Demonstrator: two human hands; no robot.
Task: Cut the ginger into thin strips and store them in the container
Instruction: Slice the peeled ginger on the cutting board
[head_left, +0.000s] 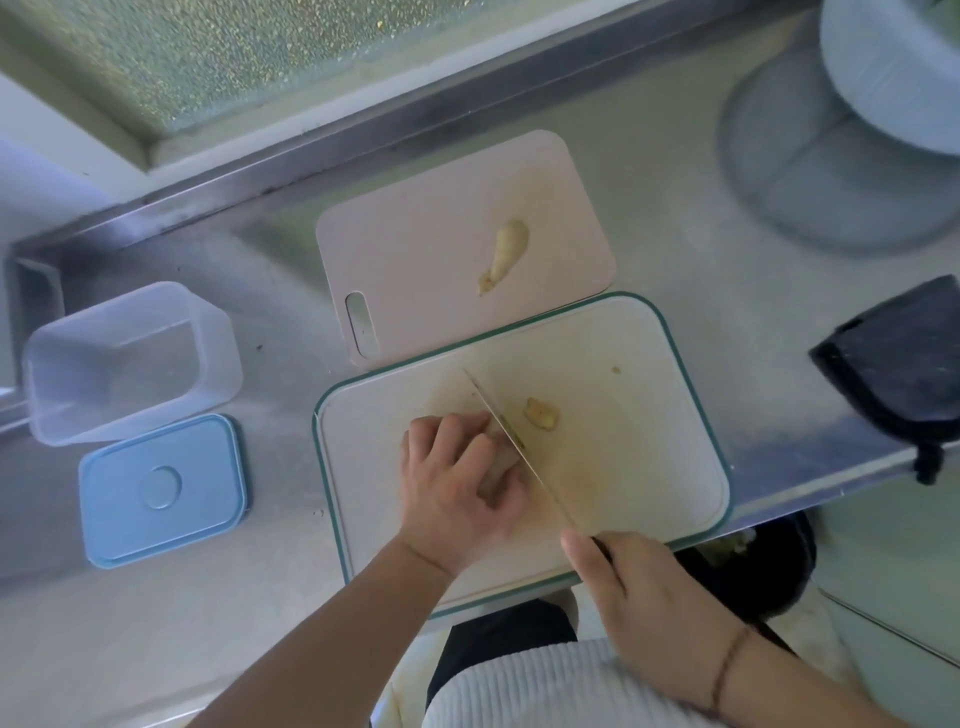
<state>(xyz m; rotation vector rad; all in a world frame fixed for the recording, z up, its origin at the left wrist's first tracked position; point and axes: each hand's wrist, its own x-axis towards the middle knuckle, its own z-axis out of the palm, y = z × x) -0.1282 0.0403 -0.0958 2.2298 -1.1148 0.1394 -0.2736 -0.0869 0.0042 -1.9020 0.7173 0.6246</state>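
Fingers (457, 441) curled over ginger (501, 462), right hand (639, 597) gripping knife (514, 441); no readable writing

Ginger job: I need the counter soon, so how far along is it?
Early. Done: the container stands open, its lid beside it, and one cut piece lies on the green-edged board. In hand: the left hand holds ginger down while the right hand grips the knife against it. Left: a whole piece waits on the pink board; I see no strips in the container.
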